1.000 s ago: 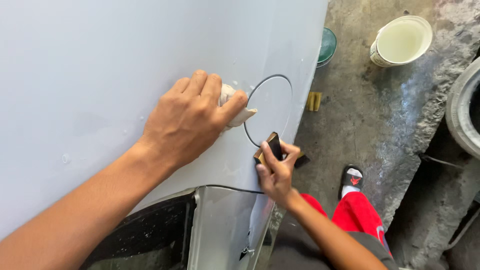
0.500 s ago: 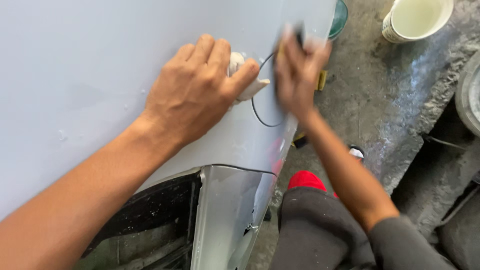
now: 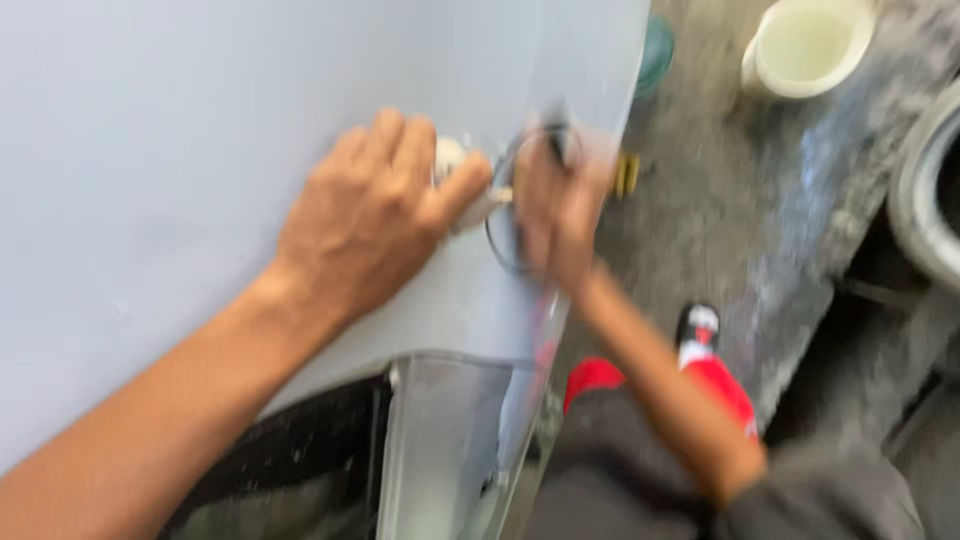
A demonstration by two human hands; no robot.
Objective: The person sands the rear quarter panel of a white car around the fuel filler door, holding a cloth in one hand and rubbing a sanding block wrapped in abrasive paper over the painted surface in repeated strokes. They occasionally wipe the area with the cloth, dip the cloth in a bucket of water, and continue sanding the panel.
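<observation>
The picture is blurred by motion. My left hand [image 3: 375,210] lies flat on a grey primed car body panel [image 3: 200,130] and holds a small pale sanding pad [image 3: 462,185] under its fingers. My right hand [image 3: 555,205] is closed around a small dark flat block [image 3: 556,135] and sits over the round fuel-flap outline [image 3: 505,245] on the panel, right beside my left fingertips. My knees in grey and red cloth show below, with a sandalled foot [image 3: 697,328] on the ground.
A white bucket [image 3: 805,45] of pale liquid stands on the concrete floor at the upper right. A green round container [image 3: 655,50] peeks out behind the panel's edge. A small yellow object [image 3: 627,172] lies on the floor. A tyre [image 3: 925,190] is at the right edge.
My right hand rose from below the fuel-flap outline onto it, then slid down and left toward my left hand. The left hand stayed pressed on the panel.
</observation>
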